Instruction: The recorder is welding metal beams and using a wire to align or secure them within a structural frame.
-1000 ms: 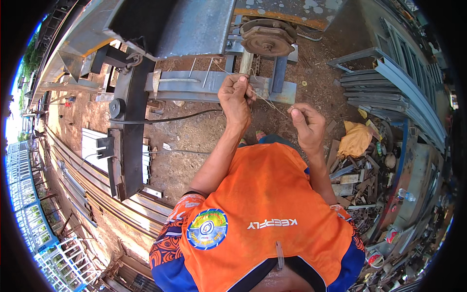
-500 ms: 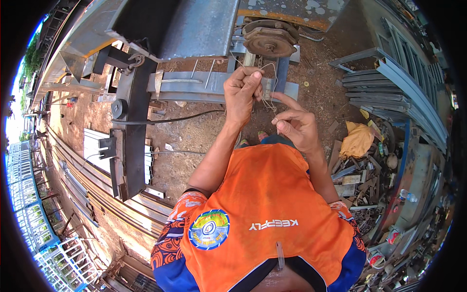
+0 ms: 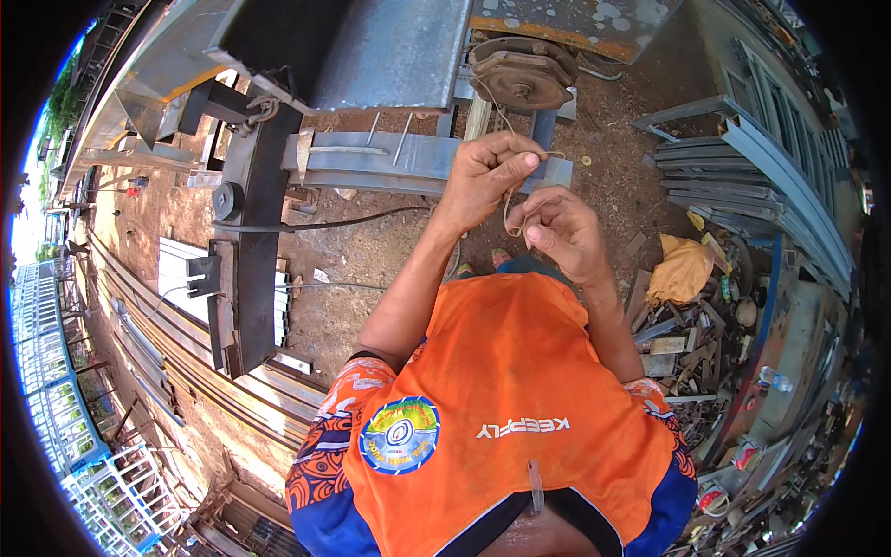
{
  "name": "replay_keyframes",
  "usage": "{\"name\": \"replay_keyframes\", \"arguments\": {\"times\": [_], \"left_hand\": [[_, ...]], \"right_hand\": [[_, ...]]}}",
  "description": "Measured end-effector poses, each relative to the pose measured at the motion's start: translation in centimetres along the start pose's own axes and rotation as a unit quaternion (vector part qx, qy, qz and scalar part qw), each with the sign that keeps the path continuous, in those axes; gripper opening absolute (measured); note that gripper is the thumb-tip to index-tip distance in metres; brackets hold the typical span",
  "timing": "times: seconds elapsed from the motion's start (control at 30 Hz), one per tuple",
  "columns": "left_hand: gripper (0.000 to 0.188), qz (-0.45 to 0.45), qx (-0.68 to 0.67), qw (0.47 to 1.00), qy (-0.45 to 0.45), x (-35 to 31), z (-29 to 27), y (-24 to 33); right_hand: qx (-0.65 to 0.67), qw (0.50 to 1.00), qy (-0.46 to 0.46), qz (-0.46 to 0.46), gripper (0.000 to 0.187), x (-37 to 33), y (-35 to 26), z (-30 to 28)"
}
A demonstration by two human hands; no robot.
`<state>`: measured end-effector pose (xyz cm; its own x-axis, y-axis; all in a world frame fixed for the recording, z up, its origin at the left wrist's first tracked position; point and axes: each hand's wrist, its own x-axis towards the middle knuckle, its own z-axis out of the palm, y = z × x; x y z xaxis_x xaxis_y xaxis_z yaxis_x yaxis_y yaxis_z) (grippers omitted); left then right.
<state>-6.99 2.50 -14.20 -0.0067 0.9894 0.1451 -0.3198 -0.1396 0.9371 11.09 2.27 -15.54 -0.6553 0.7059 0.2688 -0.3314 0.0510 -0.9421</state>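
Orange shirt (image 3: 506,362) with black collar (image 3: 592,520), orange-patterned blue sleeves (image 3: 320,455) (and a round badge (image 3: 399,434)).

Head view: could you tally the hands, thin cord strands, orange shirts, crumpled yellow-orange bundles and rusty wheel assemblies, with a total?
Hands: 2 (left hand, right hand)
Orange shirt: 1
Crumpled yellow-orange bundle: 1
Rusty wheel assembly: 1
Total: 5, leaving out the thin cord, whose strands are too fine to count.
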Motion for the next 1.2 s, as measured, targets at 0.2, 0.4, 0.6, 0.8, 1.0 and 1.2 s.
{"name": "replay_keyframes", "arguments": {"times": [0.2,0.4,0.6,0.8,1.0,1.2], "left_hand": [[0.019,-0.028,-0.014,0.999,0.006,0.3,0.7,0.6],[0.019,-0.049,-0.075,0.99,0.105,-0.4,-0.5,-0.6],[0.021,-0.05,-0.095,0.987,0.118,-2.3,-1.3,-0.8],[0.023,-0.033,-0.053,0.994,0.087,-2.7,-1.1,0.1],[0.023,-0.052,-0.073,0.994,0.063,-3.0,-0.4,-0.2],[0.037,-0.054,-0.097,0.994,0.009,-3.7,-0.4,-1.6]], "right_hand": [[0.004,0.999,0.043,0.033,0.007,-1.2,0.0,-0.9],[0.021,0.988,0.101,-0.113,0.005,-1.0,-0.4,-1.3],[-0.155,0.983,0.018,-0.096,0.006,-1.2,-1.8,-4.0],[-0.28,0.958,0.029,-0.052,0.007,-1.0,-2.1,-3.2],[-0.284,0.954,0.073,-0.066,0.01,-0.9,-1.2,-2.5],[-0.365,0.923,0.118,-0.03,0.009,-0.8,-2.3,-1.5]]}}
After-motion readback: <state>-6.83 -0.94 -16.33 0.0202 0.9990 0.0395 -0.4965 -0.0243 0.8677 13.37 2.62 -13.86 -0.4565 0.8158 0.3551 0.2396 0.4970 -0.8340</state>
